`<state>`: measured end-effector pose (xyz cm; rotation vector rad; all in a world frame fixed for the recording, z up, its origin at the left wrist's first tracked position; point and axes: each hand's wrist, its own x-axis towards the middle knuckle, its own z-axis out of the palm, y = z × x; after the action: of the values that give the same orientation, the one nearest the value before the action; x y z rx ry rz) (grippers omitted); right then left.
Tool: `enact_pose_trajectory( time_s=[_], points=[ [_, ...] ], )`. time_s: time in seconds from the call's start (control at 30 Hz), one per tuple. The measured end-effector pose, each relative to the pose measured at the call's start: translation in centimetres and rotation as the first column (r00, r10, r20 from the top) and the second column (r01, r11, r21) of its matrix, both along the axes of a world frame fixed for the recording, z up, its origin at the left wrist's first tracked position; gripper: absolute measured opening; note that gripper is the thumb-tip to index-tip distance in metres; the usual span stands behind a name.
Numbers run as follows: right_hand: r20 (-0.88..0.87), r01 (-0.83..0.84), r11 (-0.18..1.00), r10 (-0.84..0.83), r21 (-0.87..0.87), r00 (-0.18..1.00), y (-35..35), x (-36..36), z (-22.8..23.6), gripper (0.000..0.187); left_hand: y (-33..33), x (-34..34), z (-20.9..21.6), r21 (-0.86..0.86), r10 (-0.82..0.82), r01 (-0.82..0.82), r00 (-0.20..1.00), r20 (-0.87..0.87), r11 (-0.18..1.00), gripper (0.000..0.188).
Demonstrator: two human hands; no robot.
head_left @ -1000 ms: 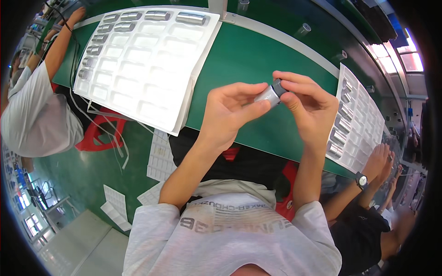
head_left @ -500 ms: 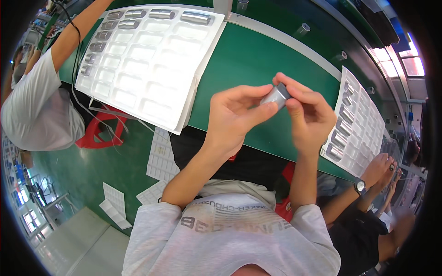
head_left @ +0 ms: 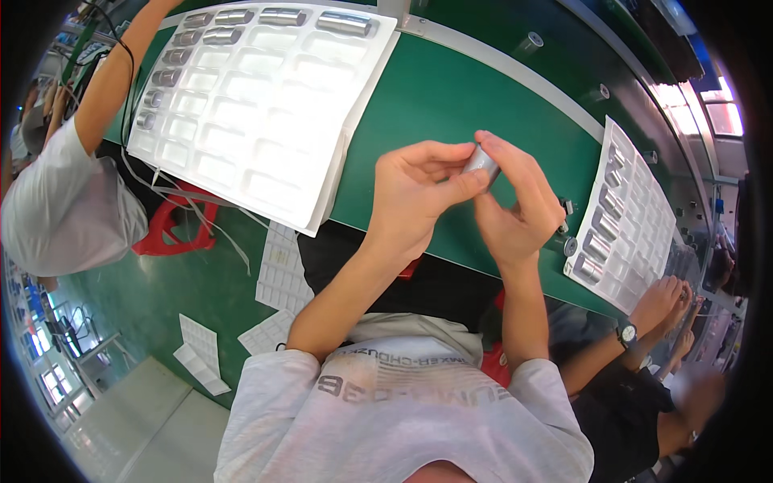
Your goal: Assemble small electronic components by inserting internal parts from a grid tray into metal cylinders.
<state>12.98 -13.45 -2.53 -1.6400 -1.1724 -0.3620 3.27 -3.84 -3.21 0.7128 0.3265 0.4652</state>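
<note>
A small silver-grey metal cylinder is held up over the green bench top. My left hand pinches it between thumb and fingertips. From the other side my right hand closes on it, fingers over its far end; that end is mostly hidden. Just right of my right hand a dark-ended cylinder and a small dark part lie on the bench. Similar cylinders fill the far row and left column of a large white tray on the left. Another white tray at the right has cylinders along its left side.
A metal rail runs along the bench's far side, with several cylinders beyond it. A co-worker in a white shirt reaches in at the left near cables and a red stool. Another person's watch-wearing hand is at the right.
My right hand has moved left and closed further over the cylinder, whose dark end is now covered. The cylinder and small dark part beside the right tray have come into sight.
</note>
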Motion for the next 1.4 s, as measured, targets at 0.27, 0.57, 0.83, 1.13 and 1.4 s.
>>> enact_pose_trajectory(
  time_s=[0.27,0.57,0.83,1.13,1.4],
  points=[
    [-0.441,-0.372,0.844,0.185,-0.386,0.878,1.8,7.8,5.1,0.033,2.9,-0.2,0.9,0.141,-0.079,0.096,0.989,-0.125,0.985,0.031],
    [0.326,0.437,0.645,-0.292,-0.627,0.899,2.3,36.1,-6.2,0.038,17.1,-8.1,1.7,0.952,0.706,-0.269,0.703,0.091,0.146,0.017],
    [0.175,0.379,0.783,-0.338,-0.493,0.925,-0.6,20.4,4.7,0.048,40.3,-22.9,-3.4,0.792,0.910,0.599,0.385,-0.155,-0.119,0.024],
    [0.004,0.225,0.643,-0.326,-0.732,0.945,-10.8,6.4,2.9,0.033,38.7,-22.0,-3.2,0.950,0.896,0.282,0.445,-0.005,-0.135,0.016],
    [0.145,0.249,0.570,-0.222,-0.783,0.964,-11.6,5.8,1.1,0.038,12.9,-10.7,1.2,0.626,0.499,-0.279,0.842,-0.206,0.729,0.029]
  ],
)
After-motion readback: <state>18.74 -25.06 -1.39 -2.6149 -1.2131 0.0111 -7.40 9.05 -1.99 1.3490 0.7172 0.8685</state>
